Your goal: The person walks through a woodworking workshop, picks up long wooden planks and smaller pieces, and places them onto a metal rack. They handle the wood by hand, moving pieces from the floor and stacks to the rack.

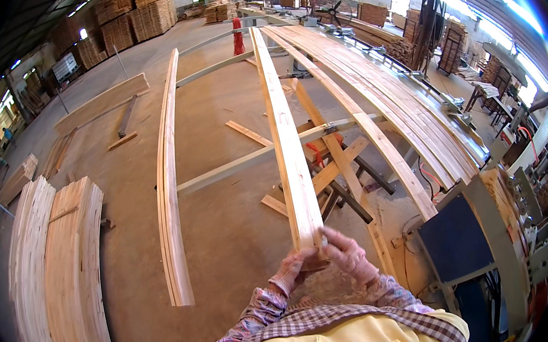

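Note:
A long pale wooden board [290,150] runs away from me across metal rails, its near end at my waist. My left hand [291,268] is closed round the left side of that end, with the fingers partly hidden beneath it. At the right edge my right hand [348,255] presses curled fingers against the same end; they are slightly blurred. To the left, a narrow stack of long boards [169,180] lies across the rails. A single long board [375,133] and a row of boards [384,90] lie to the right.
A pale metal rail [228,170] crosses below the boards. Crossed wooden props [331,159] and scrap pieces stand beneath. Tall board stacks [73,254] stand at the left. A machine with a dark blue panel [456,240] is close on my right. Red strapping [237,37] hangs at the far end.

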Demonstrator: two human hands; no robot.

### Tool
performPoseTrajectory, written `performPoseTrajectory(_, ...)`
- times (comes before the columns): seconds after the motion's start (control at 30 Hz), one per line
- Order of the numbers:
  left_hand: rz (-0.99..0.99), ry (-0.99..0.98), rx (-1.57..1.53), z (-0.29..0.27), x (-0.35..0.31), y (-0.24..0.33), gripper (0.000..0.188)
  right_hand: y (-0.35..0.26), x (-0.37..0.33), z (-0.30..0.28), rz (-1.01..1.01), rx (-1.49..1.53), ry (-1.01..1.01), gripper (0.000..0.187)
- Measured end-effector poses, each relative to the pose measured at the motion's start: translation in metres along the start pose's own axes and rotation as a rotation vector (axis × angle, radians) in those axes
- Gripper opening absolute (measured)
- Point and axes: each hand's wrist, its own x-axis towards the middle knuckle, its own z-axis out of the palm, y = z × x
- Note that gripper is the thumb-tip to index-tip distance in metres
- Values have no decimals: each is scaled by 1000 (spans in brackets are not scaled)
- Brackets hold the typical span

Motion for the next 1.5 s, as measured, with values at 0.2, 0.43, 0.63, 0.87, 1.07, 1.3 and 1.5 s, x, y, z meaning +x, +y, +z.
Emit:
performPoseTrajectory(0.2,79,132,102,-33,-44,27,45,6,126,53,242,-160,81,78)
performPoseTrajectory(0.43,44,702,1123,-99,-204,57,57,-6,179,208,310,296,-49,105)
performPoseTrajectory(0.63,-512,1227,1146,-120,-282,-63,66,22,105,301,365,301,-177,120)
performPoseTrajectory(0.87,-479,1152,746,-109,-274,-102,67,58,89,312,244,88,-332,121)
performPoseTrajectory(1.07,-165,1451,856,-161,-221,-84,60,10,201,344,258,105,-508,117)
performPoseTrajectory(1.3,348,1775,529,-234,-211,-60,47,45,211,443,101,29,-610,112)
performPoseTrajectory(1.5,622,1748,335,-240,-209,-113,25,58,140,416,579,140,-665,101)
